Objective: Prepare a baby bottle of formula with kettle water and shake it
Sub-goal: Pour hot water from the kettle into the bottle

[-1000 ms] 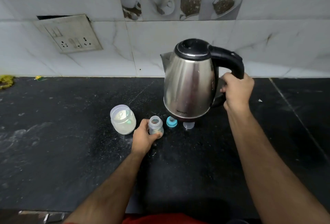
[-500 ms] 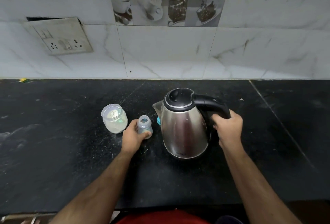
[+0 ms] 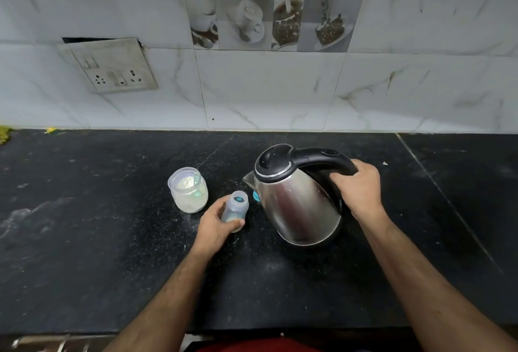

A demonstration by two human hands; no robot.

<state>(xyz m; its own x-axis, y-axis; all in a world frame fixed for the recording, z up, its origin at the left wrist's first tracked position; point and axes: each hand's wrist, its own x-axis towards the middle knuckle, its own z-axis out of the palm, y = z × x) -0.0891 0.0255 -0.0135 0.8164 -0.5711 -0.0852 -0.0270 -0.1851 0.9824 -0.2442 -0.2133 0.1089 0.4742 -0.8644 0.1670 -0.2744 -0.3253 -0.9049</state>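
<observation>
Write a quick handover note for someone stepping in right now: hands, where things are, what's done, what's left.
Left hand grips the open baby bottle on the counter. Right hand holds the kettle by its handle, tilted, spout towards the bottle.
Open formula jar stands left of the bottle; a teal part peeks out behind the kettle.
Done: bottle uncapped.
Left: pour water, cap, shake.

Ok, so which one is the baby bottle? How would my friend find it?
Look at the black counter under the white tiled wall, and find the big shiny kettle. Just left of its spout, the left hand is wrapped around the baby bottle. It is the small, slim, open-topped one, narrower than the wide powder jar standing further left.
</observation>
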